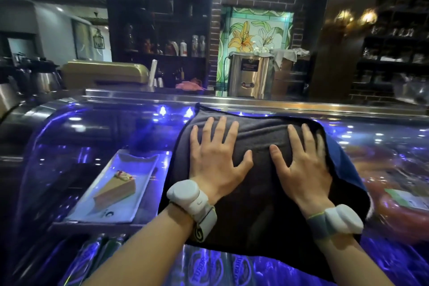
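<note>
My left hand (216,160) lies flat on the dark grey cloth (255,204), fingers straight and spread, palm pressing down; my right hand (304,169) lies the same way just beside it, fingers straight and splayed, curled round nothing; the two thumbs point toward each other with a narrow strip of cloth between them; the cloth is draped over the curved glass (92,127) of a display case and sits directly under both palms; its far edge reaches past my fingertips toward the steel ledge (301,104), and its near edge hangs below my wrists; a blue fold (346,165) of the cloth shows just right of my right hand; the left wristband (190,195) and the right wristband (341,218) are both white; under the glass, well to the left of my left hand, a slice of cake (116,189) sits on a white rectangular plate (139,165); beyond the ledge a steel urn (249,74) stands in front of a stained-glass panel (255,28) with lilies
</note>
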Action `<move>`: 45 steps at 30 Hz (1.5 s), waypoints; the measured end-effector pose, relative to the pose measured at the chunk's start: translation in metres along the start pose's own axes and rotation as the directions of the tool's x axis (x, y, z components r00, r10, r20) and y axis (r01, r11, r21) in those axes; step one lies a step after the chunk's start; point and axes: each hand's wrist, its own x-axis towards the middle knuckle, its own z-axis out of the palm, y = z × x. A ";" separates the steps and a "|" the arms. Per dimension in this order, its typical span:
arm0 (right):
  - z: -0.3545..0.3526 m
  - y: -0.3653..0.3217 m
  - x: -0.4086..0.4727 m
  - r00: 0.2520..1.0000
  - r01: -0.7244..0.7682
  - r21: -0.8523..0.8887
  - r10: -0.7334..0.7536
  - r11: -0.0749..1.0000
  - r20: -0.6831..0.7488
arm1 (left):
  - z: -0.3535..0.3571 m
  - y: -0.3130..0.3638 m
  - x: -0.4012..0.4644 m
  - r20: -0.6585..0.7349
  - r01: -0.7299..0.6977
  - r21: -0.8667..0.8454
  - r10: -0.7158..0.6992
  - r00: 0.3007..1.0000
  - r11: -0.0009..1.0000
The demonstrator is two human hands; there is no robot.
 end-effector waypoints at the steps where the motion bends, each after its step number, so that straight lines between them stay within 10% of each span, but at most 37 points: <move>1: 0.004 -0.015 0.002 1.000 -0.007 0.003 0.007 1.000 0.018 | -0.004 -0.015 0.005 0.004 0.012 -0.006 -0.012 1.000 1.000; 17: 0.076 -0.256 -0.012 0.957 0.170 0.050 -0.177 0.984 0.228 | -0.077 -0.264 0.010 0.011 0.248 0.092 -0.250 0.968 0.964; 32: 0.062 -0.229 -0.086 0.915 0.292 0.251 -0.346 0.923 0.209 | -0.084 -0.280 -0.081 0.008 0.107 0.130 -0.109 0.994 0.986; 39: 0.030 -0.165 -0.085 0.967 0.249 0.090 -0.253 0.964 0.024 | -0.093 -0.282 -0.087 0.076 0.133 0.118 -0.143 0.987 0.984; 45: 0.019 -0.169 -0.071 0.993 -0.111 0.126 0.104 0.986 0.060 | -0.113 -0.265 -0.079 0.109 0.189 0.192 -0.213 0.971 0.963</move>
